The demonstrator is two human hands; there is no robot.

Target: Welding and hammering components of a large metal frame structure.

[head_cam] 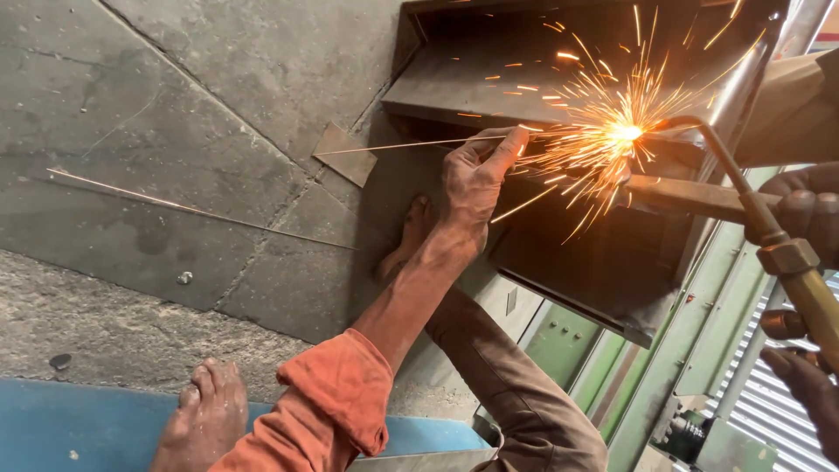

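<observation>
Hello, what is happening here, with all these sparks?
A person is working on a dark metal frame with a flame. The left hand feeds a thin metal rod toward the glowing spot, where sparks fly out. The right hand holds a brass torch whose bent tip reaches that spot. The person's bare feet rest on the concrete floor.

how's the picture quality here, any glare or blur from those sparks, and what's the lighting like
Head view: the flame at the torch tip is blown out to white-yellow glare, and the sparks smear into streaks. The left hand holding the thin rod is sharp and evenly daylit. The right hand on the brass torch sits at the frame edge, darker and soft. The concrete floor shows soft light, with no hard shadows.
</observation>
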